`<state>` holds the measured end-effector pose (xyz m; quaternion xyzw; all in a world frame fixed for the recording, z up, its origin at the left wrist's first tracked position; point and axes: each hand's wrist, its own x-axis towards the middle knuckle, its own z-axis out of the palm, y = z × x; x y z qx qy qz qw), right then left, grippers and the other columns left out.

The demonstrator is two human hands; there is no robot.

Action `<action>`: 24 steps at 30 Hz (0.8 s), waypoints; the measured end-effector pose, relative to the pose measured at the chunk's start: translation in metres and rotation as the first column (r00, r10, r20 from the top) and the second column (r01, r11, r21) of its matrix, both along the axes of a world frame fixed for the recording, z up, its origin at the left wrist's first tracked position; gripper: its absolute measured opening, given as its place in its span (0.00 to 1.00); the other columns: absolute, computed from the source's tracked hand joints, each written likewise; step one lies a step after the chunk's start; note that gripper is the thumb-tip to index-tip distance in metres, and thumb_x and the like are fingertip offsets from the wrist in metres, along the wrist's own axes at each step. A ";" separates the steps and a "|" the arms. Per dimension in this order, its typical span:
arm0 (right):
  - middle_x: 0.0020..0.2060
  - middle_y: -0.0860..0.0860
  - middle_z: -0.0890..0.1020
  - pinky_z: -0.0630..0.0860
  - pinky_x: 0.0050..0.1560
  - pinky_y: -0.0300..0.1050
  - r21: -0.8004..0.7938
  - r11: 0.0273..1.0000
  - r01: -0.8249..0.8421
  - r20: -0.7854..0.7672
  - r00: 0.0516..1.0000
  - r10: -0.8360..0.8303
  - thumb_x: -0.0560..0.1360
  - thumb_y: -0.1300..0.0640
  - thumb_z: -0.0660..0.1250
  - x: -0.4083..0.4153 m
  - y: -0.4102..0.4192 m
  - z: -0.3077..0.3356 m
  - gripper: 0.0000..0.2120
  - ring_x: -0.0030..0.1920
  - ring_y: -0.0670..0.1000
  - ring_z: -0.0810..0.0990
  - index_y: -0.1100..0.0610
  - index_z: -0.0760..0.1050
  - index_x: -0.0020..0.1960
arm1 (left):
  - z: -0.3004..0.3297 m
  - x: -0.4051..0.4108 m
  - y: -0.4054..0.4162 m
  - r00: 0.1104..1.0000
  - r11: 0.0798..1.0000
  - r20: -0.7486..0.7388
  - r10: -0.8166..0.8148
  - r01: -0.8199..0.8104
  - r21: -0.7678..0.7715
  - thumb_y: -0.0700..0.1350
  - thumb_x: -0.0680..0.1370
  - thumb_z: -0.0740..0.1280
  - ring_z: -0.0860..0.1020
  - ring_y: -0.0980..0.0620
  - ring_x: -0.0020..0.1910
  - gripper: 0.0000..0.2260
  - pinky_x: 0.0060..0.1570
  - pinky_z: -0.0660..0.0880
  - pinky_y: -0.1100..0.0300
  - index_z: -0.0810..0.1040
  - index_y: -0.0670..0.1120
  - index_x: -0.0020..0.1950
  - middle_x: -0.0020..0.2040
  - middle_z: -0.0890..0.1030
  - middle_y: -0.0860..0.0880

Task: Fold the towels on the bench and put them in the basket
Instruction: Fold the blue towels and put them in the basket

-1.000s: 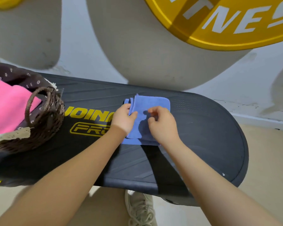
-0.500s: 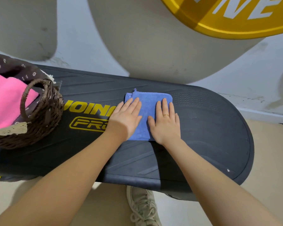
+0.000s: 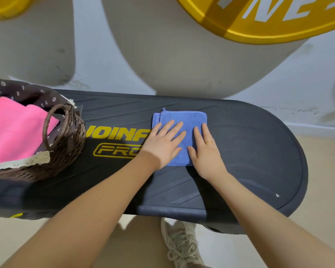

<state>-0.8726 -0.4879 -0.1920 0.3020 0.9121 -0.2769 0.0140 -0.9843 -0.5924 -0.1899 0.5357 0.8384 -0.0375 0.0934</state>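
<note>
Both hands flat, fingers spread, left hand [image 3: 162, 144] and right hand [image 3: 206, 149] pressing the folded blue towel [image 3: 184, 118] onto the bench [image 3: 249, 151] to set creases; basket [image 3: 66, 151] sits well left of them.

Where a second ago the left hand [image 3: 163, 145] and right hand [image 3: 205, 149] pinch a raised flap of the blue towel [image 3: 184, 118], both now lie flat with straight fingers, pressing the fully folded square onto the bench [image 3: 249, 151].
</note>
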 end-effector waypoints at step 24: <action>0.51 0.59 0.73 0.70 0.49 0.49 -0.179 0.983 -0.037 -0.151 0.988 0.010 0.77 0.63 0.53 -0.043 -0.045 0.044 0.13 0.53 0.59 0.72 0.62 0.71 0.59 | 0.012 -0.022 -0.006 0.151 0.476 0.987 0.050 -0.873 0.110 0.47 0.80 0.59 0.74 0.51 0.60 0.18 0.63 0.70 0.55 0.62 0.46 0.69 0.64 0.73 0.47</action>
